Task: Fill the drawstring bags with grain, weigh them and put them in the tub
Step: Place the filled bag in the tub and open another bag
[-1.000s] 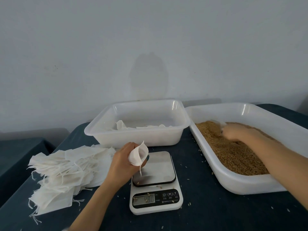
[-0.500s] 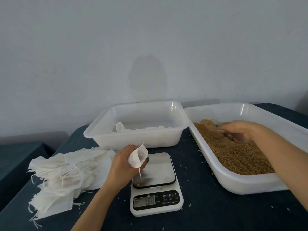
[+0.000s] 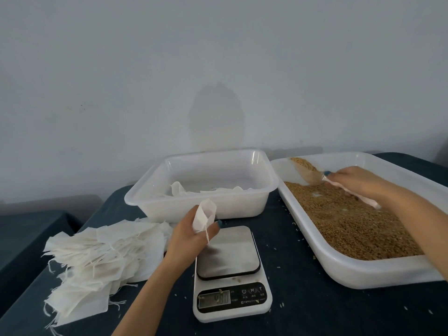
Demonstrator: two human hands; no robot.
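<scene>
Pinching an open bag [image 3: 204, 218], the left hand [image 3: 188, 236] overhangs the scale [image 3: 231, 275]; right hand [image 3: 352, 181] apparently grips a scoop [image 3: 309, 172].

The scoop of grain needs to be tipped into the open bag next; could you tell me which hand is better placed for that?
The right hand: it already holds the loaded scoop. The left hand holds the bag.
</scene>
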